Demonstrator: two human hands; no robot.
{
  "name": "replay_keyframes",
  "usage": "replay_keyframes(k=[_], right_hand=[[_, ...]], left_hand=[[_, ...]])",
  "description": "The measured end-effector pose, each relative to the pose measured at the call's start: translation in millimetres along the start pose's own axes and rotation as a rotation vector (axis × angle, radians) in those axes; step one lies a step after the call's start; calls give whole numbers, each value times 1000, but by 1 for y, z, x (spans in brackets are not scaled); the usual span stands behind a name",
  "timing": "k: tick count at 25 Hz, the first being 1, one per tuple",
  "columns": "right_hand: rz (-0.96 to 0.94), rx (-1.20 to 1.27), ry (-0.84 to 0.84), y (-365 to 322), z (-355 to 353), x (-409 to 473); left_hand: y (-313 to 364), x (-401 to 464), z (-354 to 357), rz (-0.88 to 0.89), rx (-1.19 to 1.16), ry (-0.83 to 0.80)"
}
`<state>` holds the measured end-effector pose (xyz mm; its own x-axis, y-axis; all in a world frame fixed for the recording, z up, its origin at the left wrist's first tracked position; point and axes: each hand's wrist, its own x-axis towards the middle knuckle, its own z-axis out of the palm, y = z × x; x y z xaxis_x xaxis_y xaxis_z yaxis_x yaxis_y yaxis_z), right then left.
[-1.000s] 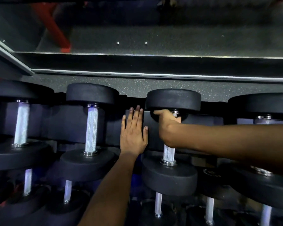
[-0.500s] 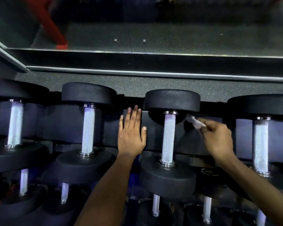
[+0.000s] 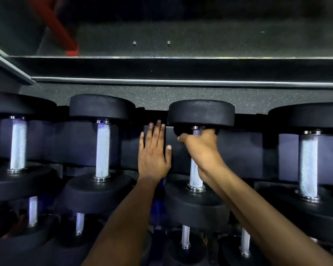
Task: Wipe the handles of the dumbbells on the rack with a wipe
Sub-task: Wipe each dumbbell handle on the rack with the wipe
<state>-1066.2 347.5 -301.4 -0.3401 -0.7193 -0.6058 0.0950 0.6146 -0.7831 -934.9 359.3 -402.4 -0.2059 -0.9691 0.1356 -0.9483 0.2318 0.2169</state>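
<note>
Black dumbbells with knurled silver handles lie in a row on the dark rack (image 3: pixel 238 156). My right hand (image 3: pixel 202 148) is curled round the top of the handle (image 3: pixel 195 175) of the middle dumbbell (image 3: pixel 201 112), just under its far head. The wipe is hidden inside that hand. My left hand (image 3: pixel 154 150) rests flat, fingers straight, on the rack panel between the middle dumbbell and the one to its left (image 3: pixel 102 148).
Other dumbbells lie at the far left (image 3: pixel 17 144) and right (image 3: pixel 309 164), with a lower tier of dumbbells (image 3: pixel 185 237) beneath. Behind the rack runs speckled floor and a mirror base (image 3: pixel 181 81). A red frame leg (image 3: pixel 65 39) shows in the mirror.
My right hand, which was off to the right of the handle pinching the white wipe, has moved left and closed round the top of the middle handle. My left hand has stayed put.
</note>
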Motion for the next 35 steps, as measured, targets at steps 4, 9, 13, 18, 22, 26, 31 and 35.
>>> replay_keyframes(k=[4,9,13,18,22,26,31,35], right_hand=[[229,510,-377,-2,-38,15],[237,683,-585,14,-50,17],[22,490,-237,44,-62,3],[190,-348,-532,61,-69,-5],[190,-320,-577,56,-83,-15],[296,-117,-602,51,-68,-12],[86,-299,-544,52,-73,-28],[73,-302,-460,54,-78,-33]], left_hand=[[1,0,-1,-5,17,6],[0,0,-1,1,21,11],[0,0,0,-3,24,6],[1,1,-1,-6,25,-4],[-1,0,1,-2,16,-7],[0,0,0,4,6,-10],[-1,0,2,2,-10,15],[1,-2,2,-9,-15,-58]])
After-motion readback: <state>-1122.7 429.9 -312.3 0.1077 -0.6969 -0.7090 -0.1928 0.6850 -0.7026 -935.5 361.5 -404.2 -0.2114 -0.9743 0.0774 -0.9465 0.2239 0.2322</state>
